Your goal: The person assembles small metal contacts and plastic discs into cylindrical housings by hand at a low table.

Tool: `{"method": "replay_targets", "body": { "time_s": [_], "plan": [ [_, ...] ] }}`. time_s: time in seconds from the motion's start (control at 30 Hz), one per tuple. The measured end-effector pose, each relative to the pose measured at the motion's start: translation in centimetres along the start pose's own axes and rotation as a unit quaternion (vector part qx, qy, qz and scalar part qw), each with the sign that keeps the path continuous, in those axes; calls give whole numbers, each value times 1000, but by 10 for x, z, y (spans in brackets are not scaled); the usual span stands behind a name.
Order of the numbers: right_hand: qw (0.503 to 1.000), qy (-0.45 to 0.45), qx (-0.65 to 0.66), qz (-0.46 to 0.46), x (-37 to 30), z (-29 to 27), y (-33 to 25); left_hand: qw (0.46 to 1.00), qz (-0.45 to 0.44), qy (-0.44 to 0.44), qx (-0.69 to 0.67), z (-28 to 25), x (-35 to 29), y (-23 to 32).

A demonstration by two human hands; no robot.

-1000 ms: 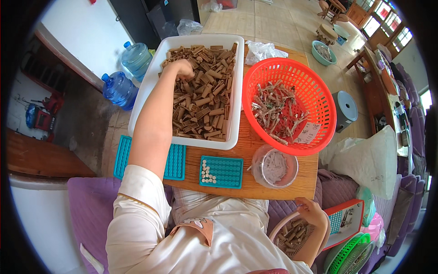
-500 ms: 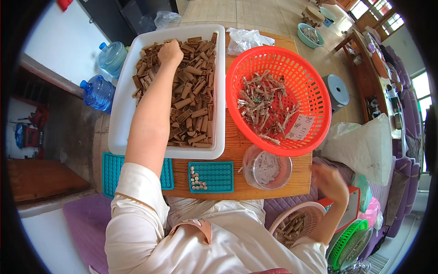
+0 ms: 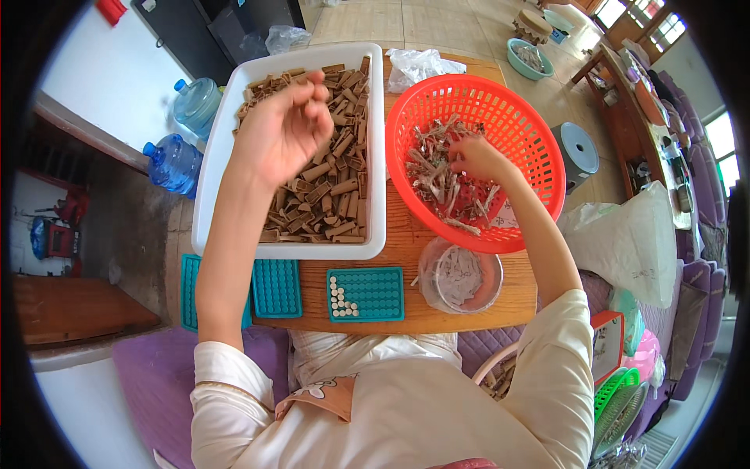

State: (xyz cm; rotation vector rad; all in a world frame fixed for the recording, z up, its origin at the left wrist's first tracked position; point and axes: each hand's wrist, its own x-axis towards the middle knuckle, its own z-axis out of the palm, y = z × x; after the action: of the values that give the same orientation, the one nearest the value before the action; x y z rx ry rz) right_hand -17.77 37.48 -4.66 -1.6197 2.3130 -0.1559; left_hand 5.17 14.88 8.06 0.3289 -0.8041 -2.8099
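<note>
My left hand (image 3: 283,134) is raised over the white tub (image 3: 378,156), palm partly turned up and fingers curled in. Whatever it may hold is hidden. Below it the tub is heaped with brown curved pieces (image 3: 344,186), like split tubes. My right hand (image 3: 478,159) reaches inside the red plastic basket (image 3: 539,133), fingertips bent together at the heap of dried, crinkled strips (image 3: 437,168). I cannot make out what those fingers grip. Nearer me lies a teal tray (image 3: 379,293) with round cavities, several filled with small pale discs (image 3: 337,303).
Two more teal trays (image 3: 276,289) lie under my left forearm. A clear round container (image 3: 469,281) of pale slips stands at the wooden table's (image 3: 406,215) near right. Water jugs (image 3: 173,160) stand left of the tub. A white sack (image 3: 625,242) is at the right.
My left hand has lifted from the brown pieces and come back toward me, its palm turning up. My right hand has moved from beside the table into the red basket.
</note>
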Motion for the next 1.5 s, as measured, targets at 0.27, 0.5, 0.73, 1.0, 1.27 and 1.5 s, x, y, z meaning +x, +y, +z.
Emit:
{"method": "replay_targets", "body": {
  "time_s": [0.27, 0.5, 0.73, 1.0, 1.27, 1.5],
  "plan": [
    [839, 268, 473, 27, -39, -69, -17, 989, -129, -63, -30, 17, -71, -58],
    [874, 310, 370, 55, -72, -93, -10, 980, -189, -33, -43, -1, -70, -103],
    [699, 299, 646, -65, -101, -75, -105, 941, 125, -16, 315, 20, -89, -111],
    [850, 310, 424, -30, -129, -40, -196, 826, 238, -22, 510, 30, -106, -134],
    [904, 342, 145, -211, -147, -15, -212, 910, 91, 7, 403, 3, -126, -152],
    [934, 270, 198, -126, -154, -1, -215, 890, 49, -15, 454, -13, -142, -156]
  ]
}}
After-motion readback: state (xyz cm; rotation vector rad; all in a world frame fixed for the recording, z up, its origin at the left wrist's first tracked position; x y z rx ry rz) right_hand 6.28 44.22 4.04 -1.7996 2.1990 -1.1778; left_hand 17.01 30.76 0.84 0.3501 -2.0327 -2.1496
